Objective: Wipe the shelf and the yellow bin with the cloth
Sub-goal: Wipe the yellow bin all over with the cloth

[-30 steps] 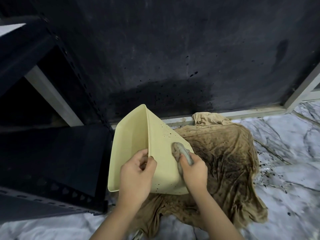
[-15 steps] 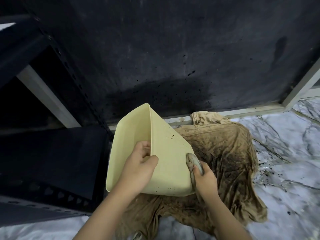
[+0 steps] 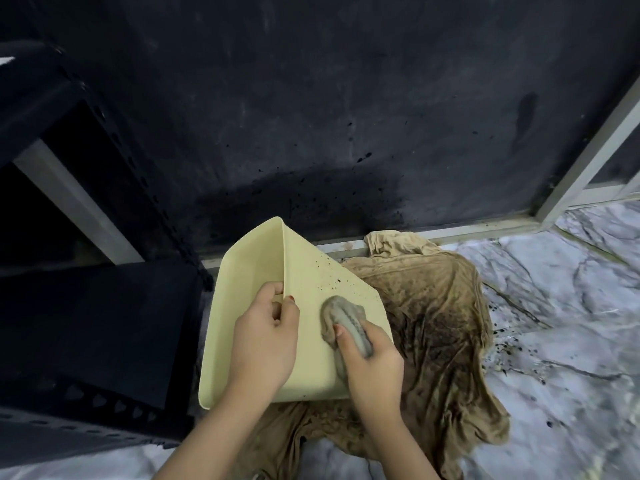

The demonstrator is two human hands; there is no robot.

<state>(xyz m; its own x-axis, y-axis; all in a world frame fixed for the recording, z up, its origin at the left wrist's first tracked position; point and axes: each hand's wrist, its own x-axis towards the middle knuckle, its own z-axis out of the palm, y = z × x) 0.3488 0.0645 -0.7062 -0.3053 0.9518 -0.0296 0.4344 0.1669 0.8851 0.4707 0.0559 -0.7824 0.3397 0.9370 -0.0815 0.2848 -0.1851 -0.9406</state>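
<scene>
A pale yellow bin (image 3: 311, 271) is tipped on its side above the floor, its outer wall dotted with dark specks. My left hand (image 3: 265, 337) grips its rim, fingers hooked inside the opening. My right hand (image 3: 372, 362) presses a balled grey cloth (image 3: 341, 315) against the bin's outer wall. The black metal shelf (image 3: 90, 327) stands at the left, its lower board dark and level with the bin.
A stained brown rag (image 3: 433, 327) lies spread on the marble floor (image 3: 561, 306) under the bin. A black wall panel (image 3: 346, 116) with dark splatter rises behind. A pale metal frame rail (image 3: 485, 228) runs along its base.
My right hand slid the cloth down to the bin's lower right edge, then back up onto the middle of the wall. My left hand kept its hold on the rim.
</scene>
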